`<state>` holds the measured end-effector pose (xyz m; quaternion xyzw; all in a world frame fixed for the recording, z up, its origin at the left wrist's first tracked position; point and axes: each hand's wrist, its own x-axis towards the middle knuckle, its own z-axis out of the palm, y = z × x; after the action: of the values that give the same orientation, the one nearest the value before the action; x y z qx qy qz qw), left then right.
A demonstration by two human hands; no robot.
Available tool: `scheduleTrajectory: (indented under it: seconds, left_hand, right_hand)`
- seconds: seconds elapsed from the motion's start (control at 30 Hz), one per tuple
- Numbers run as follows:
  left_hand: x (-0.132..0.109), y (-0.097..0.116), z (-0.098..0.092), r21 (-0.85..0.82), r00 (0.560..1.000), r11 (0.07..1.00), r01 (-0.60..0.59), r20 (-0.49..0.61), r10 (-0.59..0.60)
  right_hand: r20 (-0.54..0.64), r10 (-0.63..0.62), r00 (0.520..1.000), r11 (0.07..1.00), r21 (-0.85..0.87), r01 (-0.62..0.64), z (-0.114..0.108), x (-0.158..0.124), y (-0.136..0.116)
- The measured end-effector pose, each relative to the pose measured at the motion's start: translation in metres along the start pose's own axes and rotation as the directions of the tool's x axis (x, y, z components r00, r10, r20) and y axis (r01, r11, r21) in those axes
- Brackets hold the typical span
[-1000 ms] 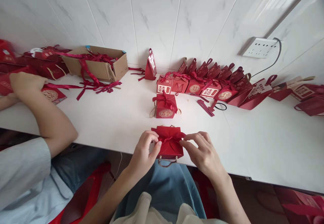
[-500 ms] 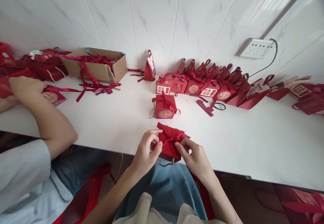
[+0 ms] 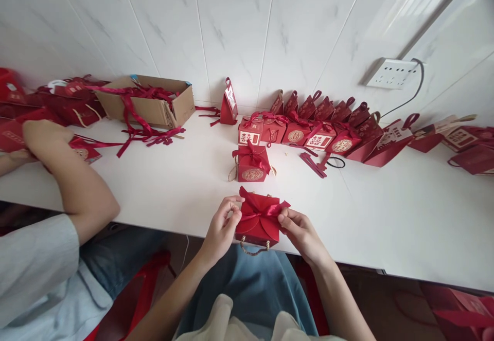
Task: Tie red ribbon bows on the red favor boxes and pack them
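A red gift box (image 3: 258, 230) with a twisted rope handle sits at the table's front edge before me. Across its top lies a dark red satin ribbon (image 3: 262, 212) tied in a bow. My left hand (image 3: 224, 222) is at the box's left side, thumb and finger pinched on the ribbon's left part. On the right, my right hand (image 3: 299, 228) pinches the ribbon's other end near the box's corner. Just behind stands another red box (image 3: 252, 168) with a bow and a gold round emblem.
A row of red boxes (image 3: 297, 132) lines the wall, with loose red strips (image 3: 312, 165) and a black ring (image 3: 335, 162) in front. At left, a cardboard box (image 3: 144, 107) holds ribbons. A co-worker's arm (image 3: 77, 176) reaches over the table there.
My hands have drawn slightly apart, the right one moving outward with the ribbon end. More of the box's top and front now shows.
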<state>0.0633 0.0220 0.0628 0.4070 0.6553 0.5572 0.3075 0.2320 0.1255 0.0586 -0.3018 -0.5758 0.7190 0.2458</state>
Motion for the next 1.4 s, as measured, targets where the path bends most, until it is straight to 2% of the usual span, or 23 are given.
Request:
scheduleTrajectory:
  seconds: [0.23, 0.33, 0.53, 0.63, 0.73, 0.83, 0.97, 1.03, 1.13, 1.27, 1.4]
  left_hand:
    - [-0.004, -0.008, 0.005, -0.055, 0.996, 0.998, 0.036, -0.075, -0.040]
    - [-0.004, -0.007, 0.002, -0.032, 0.999, 0.999, 0.011, -0.043, -0.013]
    - [-0.002, 0.009, -0.005, 0.038, 0.983, 0.994, 0.098, 0.150, -0.103]
    - [-0.004, 0.011, -0.005, 0.068, 0.986, 0.994, 0.082, 0.143, -0.091]
    - [-0.007, 0.010, -0.007, 0.065, 0.988, 0.998, 0.019, 0.152, -0.029]
    - [-0.007, 0.008, -0.010, 0.050, 0.981, 0.998, -0.046, 0.192, 0.035]
    - [-0.005, 0.006, -0.012, 0.111, 0.987, 0.991, -0.069, 0.150, 0.052]
    - [-0.004, 0.005, -0.011, 0.133, 0.989, 0.989, -0.067, 0.137, 0.049]
    - [-0.002, 0.005, -0.012, 0.121, 0.986, 0.991, -0.054, 0.166, 0.033]
    - [0.003, 0.006, -0.017, 0.102, 0.956, 0.992, -0.077, 0.288, 0.045]
    - [0.008, 0.003, -0.020, 0.100, 0.922, 0.986, -0.131, 0.378, 0.084]
  right_hand:
    - [0.033, -0.012, 0.999, 0.996, 0.088, 0.009, -0.006, 0.004, 0.014]
    - [0.034, -0.022, 0.999, 0.997, 0.073, 0.019, -0.010, 0.004, 0.015]
    - [0.038, -0.052, 0.998, 0.981, -0.183, 0.058, -0.012, -0.004, -0.001]
    - [0.015, -0.032, 0.999, 0.961, -0.273, 0.035, -0.007, -0.006, -0.006]
    - [-0.013, -0.044, 0.999, 0.955, -0.295, 0.038, -0.004, -0.008, -0.007]
    - [0.025, -0.083, 0.996, 0.937, -0.339, 0.086, -0.005, -0.012, -0.009]
    - [0.031, -0.104, 0.994, 0.890, -0.444, 0.107, -0.003, -0.015, -0.013]
    - [0.010, -0.087, 0.996, 0.913, -0.400, 0.084, -0.001, -0.014, -0.011]
    - [0.025, -0.044, 0.999, 0.975, -0.216, 0.048, 0.000, -0.009, -0.004]
    - [0.043, -0.013, 0.999, 1.000, -0.014, 0.013, -0.004, -0.004, 0.007]
    - [0.053, 0.048, 0.997, 0.983, 0.173, -0.057, -0.006, -0.001, 0.013]
